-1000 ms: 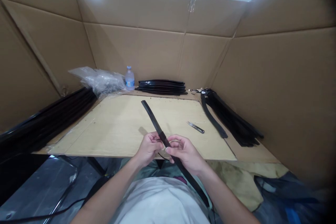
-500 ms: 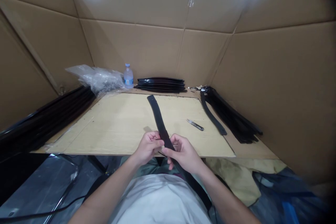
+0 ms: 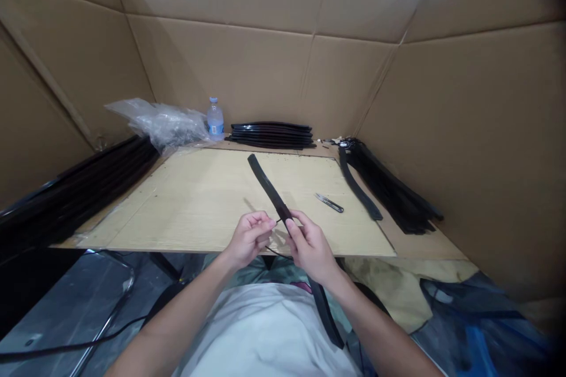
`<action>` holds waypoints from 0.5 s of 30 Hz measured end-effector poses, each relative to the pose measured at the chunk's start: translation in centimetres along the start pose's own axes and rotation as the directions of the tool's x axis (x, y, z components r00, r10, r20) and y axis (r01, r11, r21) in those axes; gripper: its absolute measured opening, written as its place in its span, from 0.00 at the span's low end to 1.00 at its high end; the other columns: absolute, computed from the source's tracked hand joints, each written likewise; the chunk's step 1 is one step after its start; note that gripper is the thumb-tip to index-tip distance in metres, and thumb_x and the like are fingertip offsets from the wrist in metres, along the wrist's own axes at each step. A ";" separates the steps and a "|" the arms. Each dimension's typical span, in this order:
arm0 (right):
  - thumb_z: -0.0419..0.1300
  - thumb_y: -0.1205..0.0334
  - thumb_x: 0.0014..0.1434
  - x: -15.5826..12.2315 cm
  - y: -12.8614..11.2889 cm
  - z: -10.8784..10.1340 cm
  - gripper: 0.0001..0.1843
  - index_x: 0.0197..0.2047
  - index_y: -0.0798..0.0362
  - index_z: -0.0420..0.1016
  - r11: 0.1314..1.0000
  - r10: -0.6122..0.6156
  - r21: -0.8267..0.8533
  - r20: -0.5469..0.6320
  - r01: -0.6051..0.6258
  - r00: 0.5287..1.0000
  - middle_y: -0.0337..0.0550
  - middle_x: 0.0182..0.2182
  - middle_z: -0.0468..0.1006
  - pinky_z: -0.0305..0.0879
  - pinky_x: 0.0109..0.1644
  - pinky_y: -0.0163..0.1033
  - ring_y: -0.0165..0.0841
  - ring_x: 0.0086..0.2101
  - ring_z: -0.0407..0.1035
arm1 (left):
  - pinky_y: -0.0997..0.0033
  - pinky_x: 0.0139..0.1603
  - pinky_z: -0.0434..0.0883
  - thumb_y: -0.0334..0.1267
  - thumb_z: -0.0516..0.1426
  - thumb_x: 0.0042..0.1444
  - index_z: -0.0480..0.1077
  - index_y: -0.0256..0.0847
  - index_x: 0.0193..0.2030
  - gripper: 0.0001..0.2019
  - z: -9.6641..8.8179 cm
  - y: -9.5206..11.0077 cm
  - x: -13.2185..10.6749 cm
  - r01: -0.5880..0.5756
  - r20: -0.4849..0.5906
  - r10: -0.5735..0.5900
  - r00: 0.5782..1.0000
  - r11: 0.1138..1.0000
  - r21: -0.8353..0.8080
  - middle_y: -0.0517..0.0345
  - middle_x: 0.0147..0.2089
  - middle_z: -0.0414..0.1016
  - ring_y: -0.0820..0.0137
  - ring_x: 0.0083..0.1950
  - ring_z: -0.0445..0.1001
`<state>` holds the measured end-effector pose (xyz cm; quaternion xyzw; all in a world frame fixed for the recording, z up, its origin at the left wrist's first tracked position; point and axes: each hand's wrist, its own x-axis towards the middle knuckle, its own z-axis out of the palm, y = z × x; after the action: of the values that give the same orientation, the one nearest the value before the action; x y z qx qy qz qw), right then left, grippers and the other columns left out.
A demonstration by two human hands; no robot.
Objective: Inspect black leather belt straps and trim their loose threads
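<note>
Plainly, the right hand (image 3: 311,245) had its grip clamped on the middle of a black strip (image 3: 268,187), while the left hand (image 3: 250,238) pinched a thin dark strand (image 3: 278,221) beside it. Working that strand seemed the step, the next move calling for steadiness. Above the near part of the counter (image 3: 154,221), the strip slanted lengthwise, far end pointing away and leftward.

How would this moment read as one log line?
right hand: holds strip | left hand: pinches cord | snips: on board | bottle: upright, at back
</note>
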<state>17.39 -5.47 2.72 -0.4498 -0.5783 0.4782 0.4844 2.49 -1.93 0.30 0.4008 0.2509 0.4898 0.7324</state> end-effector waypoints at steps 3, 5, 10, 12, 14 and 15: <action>0.49 0.47 0.60 0.0 -0.2 -0.3 0.17 0.38 0.52 0.66 1.000 0.016 0.006 0.027 -0.016 1.000 0.33 0.17 0.63 0.46 0.10 0.29 0.23 0.10 0.53 | 0.81 0.16 0.41 0.38 0.61 0.48 0.57 0.37 0.23 0.15 0.1 0.3 -0.1 0.017 0.033 -0.017 0.999 1.000 0.002 0.73 0.16 0.43 0.84 0.15 0.40; 0.48 0.47 0.60 0.0 -0.5 -0.6 0.17 0.34 0.52 0.64 1.000 0.013 0.013 0.047 -0.013 0.999 0.33 0.17 0.65 0.47 0.09 0.28 0.23 0.10 0.54 | 0.81 0.17 0.42 0.37 0.61 0.49 0.57 0.38 0.23 0.15 0.2 0.4 -0.2 0.025 0.073 -0.024 0.997 0.999 -0.019 0.72 0.16 0.43 0.84 0.16 0.41; 0.48 0.47 0.60 -0.2 -1.2 -1.0 0.17 0.36 0.53 0.63 0.996 0.032 0.081 0.102 -0.041 0.994 0.31 0.17 0.64 0.49 0.08 0.26 0.22 0.09 0.53 | 0.80 0.21 0.52 0.37 0.58 0.52 0.60 0.37 0.27 0.10 0.4 0.7 -0.3 0.118 0.222 -0.111 0.969 0.993 -0.019 0.69 0.18 0.51 0.83 0.17 0.50; 0.48 0.47 0.60 -0.3 -1.4 -1.0 0.16 0.36 0.53 0.63 0.993 0.036 0.103 0.139 -0.051 0.990 0.30 0.16 0.63 0.50 0.08 0.26 0.21 0.09 0.53 | 0.78 0.26 0.59 0.36 0.59 0.51 0.63 0.36 0.29 0.08 0.6 1.1 -0.4 0.158 0.259 -0.158 0.953 0.987 0.021 0.65 0.21 0.58 0.80 0.22 0.60; 0.49 0.48 0.60 -0.4 -1.5 -0.9 0.16 0.34 0.53 0.63 0.992 0.036 0.114 0.170 -0.056 0.985 0.30 0.16 0.63 0.50 0.08 0.26 0.21 0.09 0.53 | 0.72 0.35 0.65 0.36 0.60 0.51 0.65 0.36 0.34 0.08 0.9 1.5 -0.6 0.180 0.302 -0.192 0.934 0.981 0.065 0.59 0.27 0.66 0.74 0.29 0.68; 0.49 0.48 0.60 -0.5 -1.6 -0.8 0.16 0.33 0.53 0.63 0.991 0.036 0.117 0.180 -0.058 0.983 0.30 0.16 0.63 0.51 0.08 0.25 0.21 0.09 0.53 | 0.68 0.39 0.66 0.35 0.60 0.50 0.66 0.36 0.37 0.09 1.1 1.7 -0.8 0.182 0.326 -0.200 0.924 0.980 0.085 0.56 0.29 0.69 0.71 0.33 0.71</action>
<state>18.20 -6.04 4.30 -0.3886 -0.5780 0.5621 0.4461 2.13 -2.67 2.32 0.4707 0.1743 0.3346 0.7976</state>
